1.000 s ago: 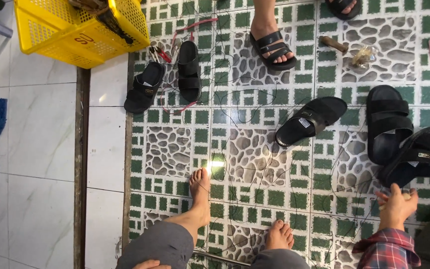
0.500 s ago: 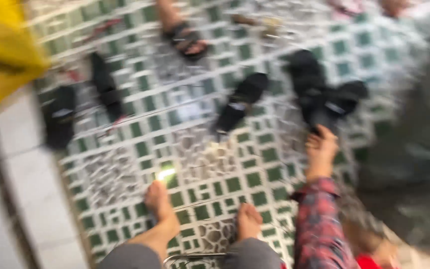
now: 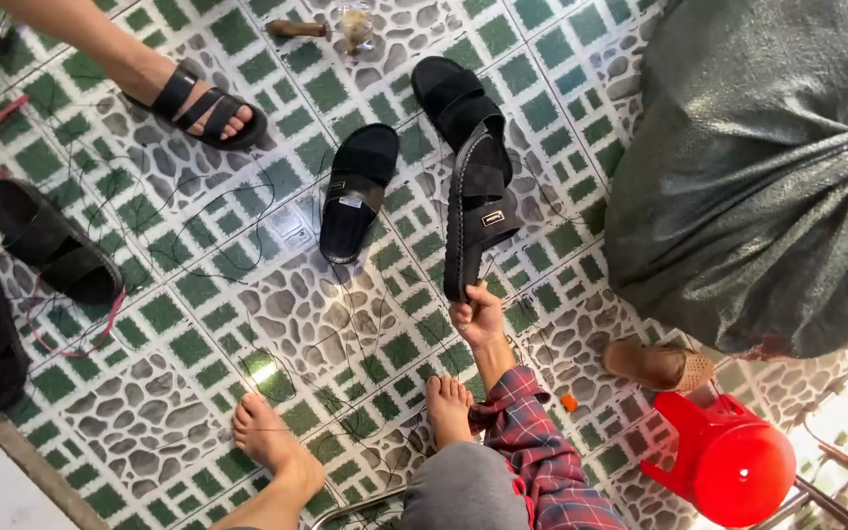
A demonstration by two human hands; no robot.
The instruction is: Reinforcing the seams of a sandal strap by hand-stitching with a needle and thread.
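Your right hand [image 3: 478, 316] is closed around the heel end of a black slide sandal [image 3: 478, 221], lifting it so the sole edge faces you and the strap points away, probably to show the stitched rim. Your left hand is out of view, so you cannot tell how it is set. The raised sandal overlaps a second black sandal [image 3: 449, 93] lying flat on the green patterned floor tiles [image 3: 188, 393], and a third slide [image 3: 357, 191] sits just beside it on the left. 2 more black sandals [image 3: 51, 250] rest well apart near the left edge among loose dark threads. Another person's sandalled foot [image 3: 203, 110] stands at the top. A large grey sack [image 3: 768, 177] fills the right, with a red plastic stool [image 3: 728, 461] below it.
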